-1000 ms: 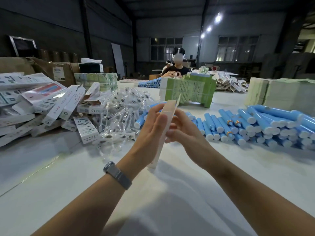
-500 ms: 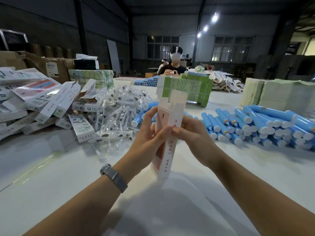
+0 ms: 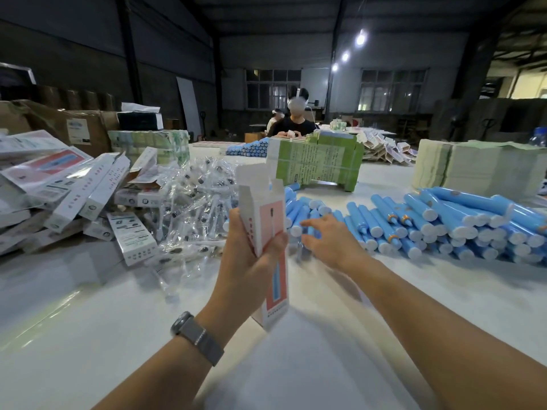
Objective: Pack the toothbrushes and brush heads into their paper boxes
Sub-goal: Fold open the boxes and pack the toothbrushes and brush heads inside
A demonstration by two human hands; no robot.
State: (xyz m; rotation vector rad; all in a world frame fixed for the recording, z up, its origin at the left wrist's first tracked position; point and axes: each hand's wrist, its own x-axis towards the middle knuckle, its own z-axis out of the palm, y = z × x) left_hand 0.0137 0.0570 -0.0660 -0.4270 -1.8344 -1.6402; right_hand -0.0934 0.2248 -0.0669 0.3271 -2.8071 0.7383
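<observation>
My left hand grips a tall white and pink paper box, held upright with its top flaps open. My right hand is off the box, its fingers spread over the near end of a heap of blue toothbrush handles on the white table. Whether it touches a handle I cannot tell. To the left of the box lies a pile of brush heads in clear plastic bags.
Packed white boxes are heaped at the left. Green bundles of flat cartons stand behind the handles, a pale stack at the right. Another person sits across the table. Brown cardboard cartons are at the far left.
The flat box has been opened into shape and turned to show its pink face. My right hand has let go of it and moved right toward the blue handles.
</observation>
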